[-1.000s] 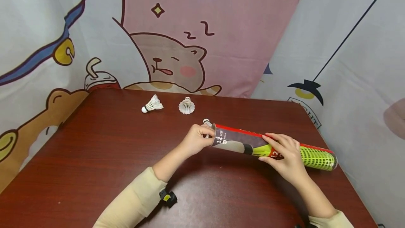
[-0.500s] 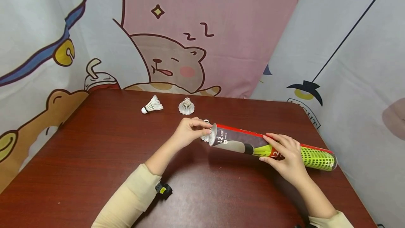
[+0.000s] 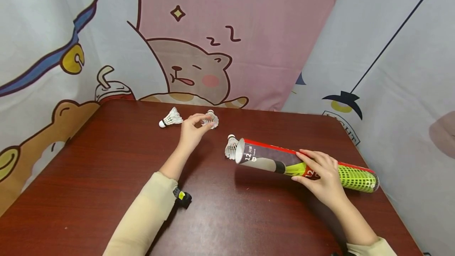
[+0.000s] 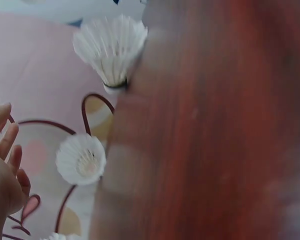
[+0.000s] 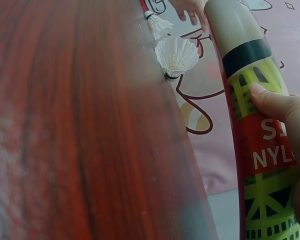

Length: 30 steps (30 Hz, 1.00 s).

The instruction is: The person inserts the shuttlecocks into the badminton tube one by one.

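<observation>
My left hand (image 3: 192, 131) reaches over the middle shuttlecock (image 3: 215, 119) at the back of the table, thumb and fingers parted and overlapping it in the head view. In the left wrist view, a gap shows between those loose fingers (image 4: 8, 140) and the white feathers. My right hand (image 3: 321, 177) grips a printed shuttlecock tube (image 3: 263, 156) around its middle, thumb on the near side. The tube lies sideways, its uncovered end facing left. A second shuttlecock (image 3: 231, 147) stands just behind that end, cork up. Another shuttlecock (image 3: 172, 117) lies on its side at the left.
The dark red wooden table (image 3: 117, 161) ends at the back against a cartoon-printed curtain (image 3: 270, 42). More curtain hangs along both sides. A black strap device (image 3: 183, 197) sits at my left sleeve (image 3: 149, 204).
My left hand has drawn away from the tube's mouth, moving left and back to the middle shuttlecock. The right hand and tube stay almost still.
</observation>
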Each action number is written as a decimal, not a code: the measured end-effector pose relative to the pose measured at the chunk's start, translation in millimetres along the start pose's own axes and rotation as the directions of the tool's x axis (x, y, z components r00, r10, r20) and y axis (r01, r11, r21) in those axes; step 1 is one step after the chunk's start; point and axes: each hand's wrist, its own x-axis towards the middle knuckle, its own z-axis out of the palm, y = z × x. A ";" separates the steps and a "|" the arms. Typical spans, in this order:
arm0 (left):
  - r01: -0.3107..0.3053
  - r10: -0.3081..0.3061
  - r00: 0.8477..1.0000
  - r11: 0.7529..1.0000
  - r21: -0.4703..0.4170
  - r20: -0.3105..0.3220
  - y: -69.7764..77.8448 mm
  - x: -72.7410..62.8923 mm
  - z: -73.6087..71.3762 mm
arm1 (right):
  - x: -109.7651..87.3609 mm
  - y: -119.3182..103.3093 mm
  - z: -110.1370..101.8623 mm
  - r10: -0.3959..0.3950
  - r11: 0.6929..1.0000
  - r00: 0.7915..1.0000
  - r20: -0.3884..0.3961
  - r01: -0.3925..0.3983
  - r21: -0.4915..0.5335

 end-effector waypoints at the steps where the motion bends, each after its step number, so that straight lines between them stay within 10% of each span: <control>1: 0.001 -0.001 1.000 1.000 0.012 -0.014 -3.8 2.3 -1.0 | 0.1 0.1 0.1 -0.001 1.000 1.000 -0.001 0.001 0.001; 30: 0.312 -0.290 0.949 0.914 0.259 -0.121 -62.8 30.3 4.8 | 0.6 2.3 1.7 -0.015 1.000 1.000 -0.018 0.015 -0.003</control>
